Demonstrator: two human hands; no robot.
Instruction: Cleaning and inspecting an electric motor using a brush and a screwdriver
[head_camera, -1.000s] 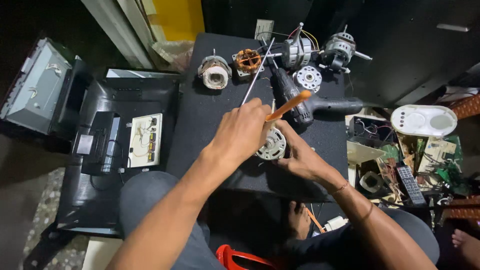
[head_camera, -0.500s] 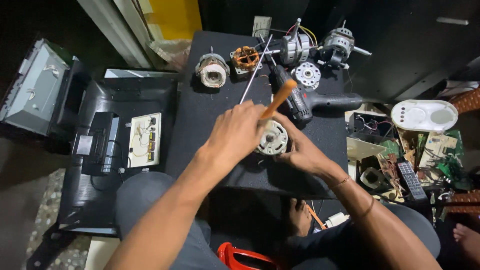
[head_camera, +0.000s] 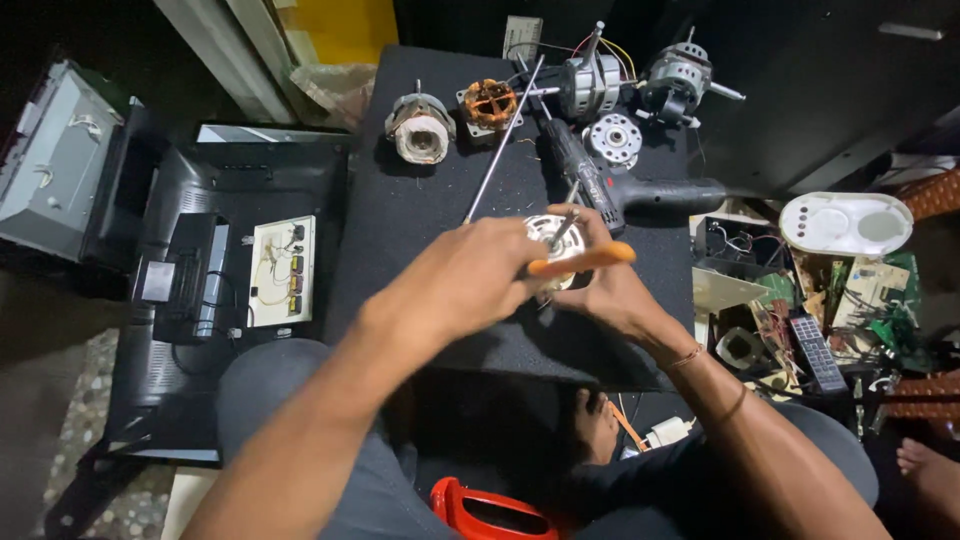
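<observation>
Two hands mid-mat | left hand grips orange-handled tool | right hand steadies round motor part (edges clear)

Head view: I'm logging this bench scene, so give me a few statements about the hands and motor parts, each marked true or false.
1. The left hand holds an orange-handled tool. True.
2. The right hand rests on the white oval device. False: it is at the round metal motor part.
3. A long metal rod lies on the black mat. True.
4. The drill is in the left hand. False: it lies on the mat.
</observation>
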